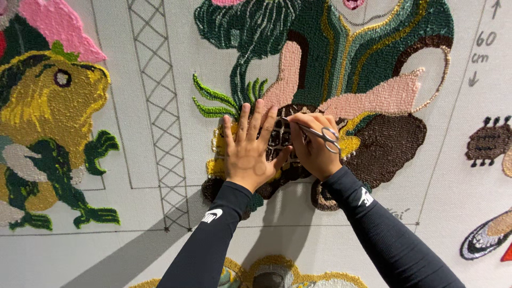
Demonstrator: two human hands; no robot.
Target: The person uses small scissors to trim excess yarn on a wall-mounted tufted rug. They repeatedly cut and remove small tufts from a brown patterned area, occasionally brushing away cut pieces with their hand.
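My left hand [249, 146] lies flat, fingers spread, on a tufted yellow and brown checked patch [281, 140] of a large rug stretched on white backing cloth [160, 213]. My right hand [313, 146] is closed around small silver scissors [318, 133], whose thin blades point left toward the fingertips of the left hand. The scissor loops sit over my right knuckles. Both forearms wear black sleeves. The checked patch is mostly hidden under the two hands.
Around the patch are a green, tan and brown tufted figure [362, 58], green leaf blades [213, 101], a yellow frog [50, 106] at left, a drawn lattice tower [160, 106], and small tufted shapes [488, 141] at right.
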